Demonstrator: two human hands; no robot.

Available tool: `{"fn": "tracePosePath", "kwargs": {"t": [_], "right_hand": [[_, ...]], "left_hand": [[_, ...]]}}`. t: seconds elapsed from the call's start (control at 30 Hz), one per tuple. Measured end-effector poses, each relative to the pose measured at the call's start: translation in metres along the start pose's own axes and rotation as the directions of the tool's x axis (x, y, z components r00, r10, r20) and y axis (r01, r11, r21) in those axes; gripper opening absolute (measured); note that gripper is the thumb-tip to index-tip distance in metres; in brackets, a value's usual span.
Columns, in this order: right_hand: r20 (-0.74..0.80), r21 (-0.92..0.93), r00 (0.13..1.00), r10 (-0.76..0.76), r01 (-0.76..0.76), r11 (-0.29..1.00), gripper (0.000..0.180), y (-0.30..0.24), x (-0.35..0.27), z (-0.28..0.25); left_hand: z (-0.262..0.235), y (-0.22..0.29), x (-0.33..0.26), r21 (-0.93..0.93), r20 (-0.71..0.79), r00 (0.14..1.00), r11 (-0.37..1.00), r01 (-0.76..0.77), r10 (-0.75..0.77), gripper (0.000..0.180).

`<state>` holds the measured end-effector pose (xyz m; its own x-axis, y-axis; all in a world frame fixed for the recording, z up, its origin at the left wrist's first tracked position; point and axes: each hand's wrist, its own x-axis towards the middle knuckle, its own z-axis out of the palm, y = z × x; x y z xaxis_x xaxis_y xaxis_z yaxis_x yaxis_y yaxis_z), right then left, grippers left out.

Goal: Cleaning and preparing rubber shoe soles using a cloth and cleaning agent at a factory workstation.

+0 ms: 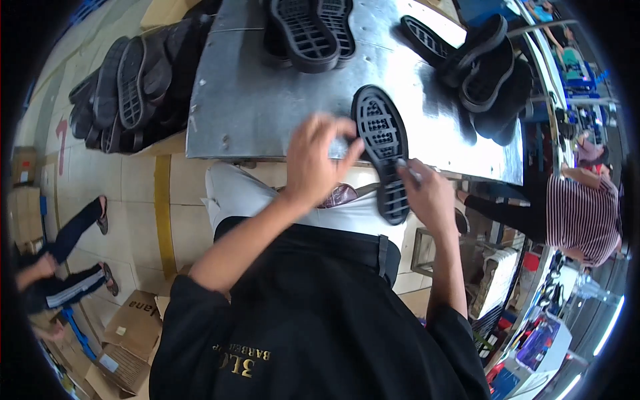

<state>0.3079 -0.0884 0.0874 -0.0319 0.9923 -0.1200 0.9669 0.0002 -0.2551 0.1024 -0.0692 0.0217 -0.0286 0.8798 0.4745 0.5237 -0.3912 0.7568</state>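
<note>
A black shoe sole (pixel 381 123), its gridded face toward me, stands out past the near edge of the metal table. My right hand (pixel 430 197) is closed on its narrower lower part, with a small pale spot by the thumb that I cannot make out. Blurred by motion, my left hand (pixel 315 160) is at the sole's left edge. Its thumb and forefinger are apart with a gap between them, and the other fingers are curled. Whether the fingertips touch the sole is hard to see.
On the metal table (pixel 253 100), stacked black soles (pixel 310 37) lie at the far side and a heap of soles (pixel 487 73) at the right. More soles (pixel 130 83) fill a box on the left. Cardboard boxes (pixel 130 327) stand lower left. Other people are at both sides.
</note>
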Motion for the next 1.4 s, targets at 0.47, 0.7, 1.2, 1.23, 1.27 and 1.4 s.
{"fn": "tracePosePath", "kwargs": {"t": [0.47,0.7,1.2,1.23,1.27,1.4], "right_hand": [[0.341,0.354,0.934,-0.107,-0.022,0.935,0.039,0.004,0.065,-0.005],[-0.203,-0.188,0.968,-0.148,0.110,0.976,0.028,-0.028,0.108,0.002],[-0.270,-0.545,0.845,-0.461,0.261,0.797,0.010,-0.057,0.121,0.034],[-0.255,-0.501,0.847,-0.466,0.297,0.813,0.009,-0.059,0.117,0.032],[-0.241,-0.455,0.849,-0.471,0.330,0.827,0.009,-0.061,0.114,0.031],[-0.156,-0.256,0.854,-0.496,0.450,0.856,0.021,-0.072,0.090,0.029]], "left_hand": [[0.045,-0.001,-0.045,-0.503,0.824,0.566,-0.421,0.755,0.030,0.071],[0.032,0.028,-0.045,-0.347,0.919,0.387,-0.624,0.700,-0.077,0.070],[0.029,0.028,-0.032,-0.361,0.927,0.347,-0.593,0.720,-0.143,0.064],[0.026,0.029,-0.029,-0.344,0.931,0.343,-0.602,0.720,-0.122,0.064],[0.025,0.029,-0.026,-0.326,0.935,0.339,-0.611,0.721,-0.099,0.064],[0.022,0.018,-0.034,-0.301,0.938,0.335,-0.678,0.670,-0.085,0.067]]}}
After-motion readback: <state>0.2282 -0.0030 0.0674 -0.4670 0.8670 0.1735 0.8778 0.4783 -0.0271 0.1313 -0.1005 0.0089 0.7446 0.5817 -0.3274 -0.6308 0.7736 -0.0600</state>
